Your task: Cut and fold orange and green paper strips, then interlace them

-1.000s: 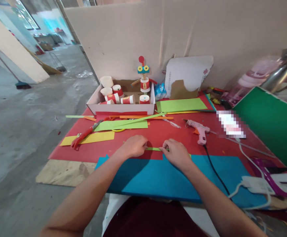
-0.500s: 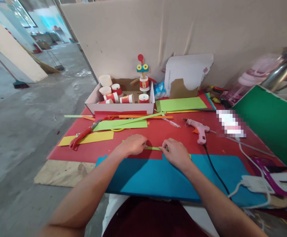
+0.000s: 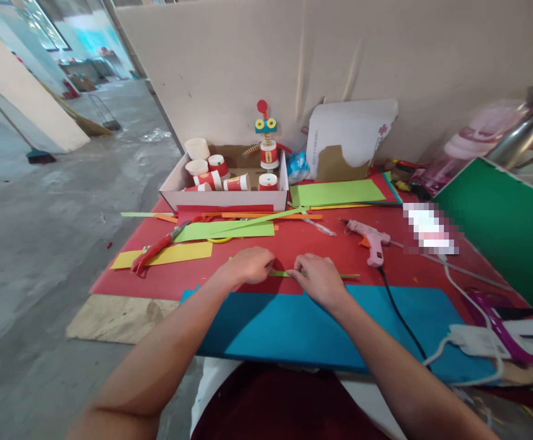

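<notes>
A thin green paper strip (image 3: 281,274) runs sideways between my hands, just above the near part of the red table covering. My left hand (image 3: 252,266) is closed on the strip's left part, with a short end showing behind the knuckles. My right hand (image 3: 316,280) pinches the strip further right, thumb pointing left, and the far end sticks out past that hand. The fingertips of both hands are partly hidden. Below them lies a blue sheet (image 3: 285,330). Red-handled scissors (image 3: 156,249) rest on yellow paper (image 3: 186,255) and green paper (image 3: 243,231) to the left.
A pink glue gun (image 3: 371,239) with a black cord lies right of my hands. Behind stands a box (image 3: 230,200) of paper cups and a paper-cup robot figure (image 3: 269,154). A green board (image 3: 505,232) leans at the right, near a white power strip (image 3: 477,341).
My right hand has shifted slightly left along the strip, and more of the strip's right end now shows. My left hand stays nearly in place.
</notes>
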`<state>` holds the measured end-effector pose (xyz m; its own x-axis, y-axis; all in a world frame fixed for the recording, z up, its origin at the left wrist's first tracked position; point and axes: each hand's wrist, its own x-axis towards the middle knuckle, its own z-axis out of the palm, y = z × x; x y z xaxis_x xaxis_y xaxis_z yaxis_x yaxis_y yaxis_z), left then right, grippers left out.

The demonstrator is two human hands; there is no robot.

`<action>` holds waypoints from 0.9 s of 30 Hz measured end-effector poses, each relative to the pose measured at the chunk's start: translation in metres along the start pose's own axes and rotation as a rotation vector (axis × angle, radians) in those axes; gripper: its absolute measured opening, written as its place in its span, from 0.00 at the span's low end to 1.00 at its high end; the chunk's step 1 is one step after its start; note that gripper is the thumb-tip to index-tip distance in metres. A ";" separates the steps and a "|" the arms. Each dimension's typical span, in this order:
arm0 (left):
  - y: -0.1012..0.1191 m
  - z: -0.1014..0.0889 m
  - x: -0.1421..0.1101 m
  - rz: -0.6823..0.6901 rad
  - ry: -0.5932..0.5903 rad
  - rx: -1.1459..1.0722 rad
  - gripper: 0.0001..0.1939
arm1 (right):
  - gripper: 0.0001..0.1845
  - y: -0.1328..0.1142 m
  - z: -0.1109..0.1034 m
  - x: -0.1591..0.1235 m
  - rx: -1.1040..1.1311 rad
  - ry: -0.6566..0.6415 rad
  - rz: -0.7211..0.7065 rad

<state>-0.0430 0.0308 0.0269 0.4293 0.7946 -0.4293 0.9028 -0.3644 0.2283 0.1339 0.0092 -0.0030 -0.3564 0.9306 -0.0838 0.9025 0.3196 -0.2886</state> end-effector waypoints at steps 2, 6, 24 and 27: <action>-0.001 0.001 0.000 -0.019 0.008 0.001 0.12 | 0.10 -0.001 0.000 0.000 0.008 -0.010 0.015; 0.001 0.010 -0.009 -0.033 0.141 -0.003 0.07 | 0.10 -0.002 -0.002 -0.002 0.000 -0.008 0.014; 0.044 0.079 -0.027 0.224 0.562 0.220 0.16 | 0.07 0.027 -0.009 -0.014 0.186 -0.006 0.026; 0.046 0.083 -0.027 0.243 0.592 0.319 0.19 | 0.08 0.045 -0.009 -0.022 0.240 0.038 0.013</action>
<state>-0.0114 -0.0478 -0.0240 0.6156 0.7699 0.1681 0.7852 -0.6173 -0.0482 0.1848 0.0053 -0.0055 -0.3319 0.9418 -0.0541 0.8219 0.2605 -0.5066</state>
